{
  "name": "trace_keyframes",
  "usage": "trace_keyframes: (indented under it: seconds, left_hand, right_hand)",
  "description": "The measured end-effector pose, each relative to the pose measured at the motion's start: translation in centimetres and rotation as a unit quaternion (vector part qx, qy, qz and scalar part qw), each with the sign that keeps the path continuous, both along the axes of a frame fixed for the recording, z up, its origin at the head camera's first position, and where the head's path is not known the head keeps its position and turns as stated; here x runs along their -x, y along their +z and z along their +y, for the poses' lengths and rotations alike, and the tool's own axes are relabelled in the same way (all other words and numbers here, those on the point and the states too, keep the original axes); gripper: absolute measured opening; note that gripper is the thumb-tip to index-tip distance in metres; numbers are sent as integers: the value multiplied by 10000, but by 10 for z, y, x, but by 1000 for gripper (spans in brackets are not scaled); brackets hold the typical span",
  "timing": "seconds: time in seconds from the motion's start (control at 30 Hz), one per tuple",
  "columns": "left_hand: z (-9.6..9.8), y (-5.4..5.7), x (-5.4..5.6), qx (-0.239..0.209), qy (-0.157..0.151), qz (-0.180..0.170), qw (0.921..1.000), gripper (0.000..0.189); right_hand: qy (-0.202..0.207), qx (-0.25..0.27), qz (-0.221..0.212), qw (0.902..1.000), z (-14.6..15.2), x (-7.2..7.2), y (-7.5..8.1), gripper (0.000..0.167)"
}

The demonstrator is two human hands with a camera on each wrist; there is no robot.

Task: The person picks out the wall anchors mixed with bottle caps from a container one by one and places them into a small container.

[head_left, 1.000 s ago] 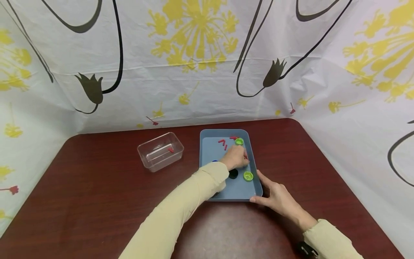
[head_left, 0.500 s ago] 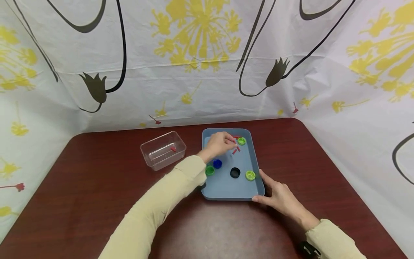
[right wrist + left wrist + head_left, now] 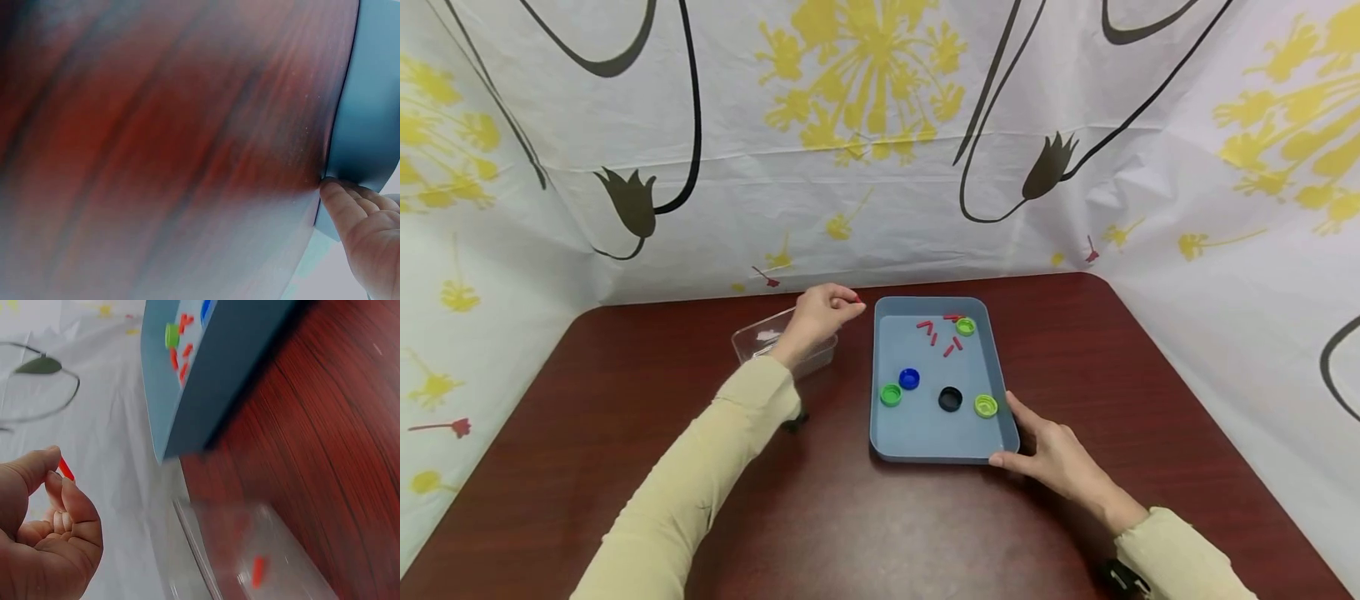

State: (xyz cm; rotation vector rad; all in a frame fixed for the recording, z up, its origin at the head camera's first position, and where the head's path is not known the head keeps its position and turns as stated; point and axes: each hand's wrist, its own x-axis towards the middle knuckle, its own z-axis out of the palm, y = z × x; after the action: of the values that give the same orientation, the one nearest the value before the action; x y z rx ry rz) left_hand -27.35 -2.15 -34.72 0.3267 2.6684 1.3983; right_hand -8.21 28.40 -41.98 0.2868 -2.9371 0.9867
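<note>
One red stick (image 3: 67,469) between close-set left fingers (image 3: 80,509)

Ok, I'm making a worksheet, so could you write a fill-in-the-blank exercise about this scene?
The small piece pinched by the left hand is coloured ____.
The right hand touches the blue tray, whose round caps number ____.
In the head view, the clear container stands to the tray's ____.
The cap nearest the blue cap is ____.

Missing words: red; five; left; green.
</note>
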Motion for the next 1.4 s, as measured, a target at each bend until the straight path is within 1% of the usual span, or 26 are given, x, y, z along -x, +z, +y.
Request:
trace_keyframes:
  seconds: [0.2, 0.33, 0.57, 0.67, 0.8, 0.93, 1.07, 1.2, 1.3, 1.4]
  left_hand:
    - [-30, -3, 1, 265, 225, -181, 9992, 31]
    - [-45, -8, 0, 541, 296, -169, 9980, 31]
    - [-61, -17, -1, 822, 343, -205, 9958, 30]
    - [-66, -20, 0, 1049, 308, -168, 9939, 29]
    - [-72, -26, 1, 1205, 224, -272, 9921, 30]
    - [-75, -33, 2, 1225, 183, -454, 9913, 27]
    - [-75, -36, 3, 1313, 171, -455, 9901, 27]
    - [-76, -36, 2, 1364, 192, -360, 9898, 30]
    - [-74, -34, 2, 1262, 242, -261, 9914, 28]
    - [-68, -29, 3, 1093, 174, -55, 9938, 29]
  right_hand:
    - [-14, 7, 30, 10000, 1, 0, 1, 93]
    - [12, 73, 47, 10000, 0, 0, 2, 93]
    - [-16, 32, 70, 10000, 0, 0, 3, 93]
    - [-5, 28, 31, 10000, 1, 0, 2, 94]
    - [1, 67, -16, 10000, 1, 0, 1, 94]
    - [11, 105, 2, 9999, 0, 0, 0, 94]
    - [18, 66, -7, 10000, 0, 0, -1, 94]
    - [7, 37, 5, 10000, 0, 0, -1, 94]
    - [4, 38, 8, 10000, 0, 1, -1, 95]
    - [11, 38, -2, 10000, 0, 1, -1, 95]
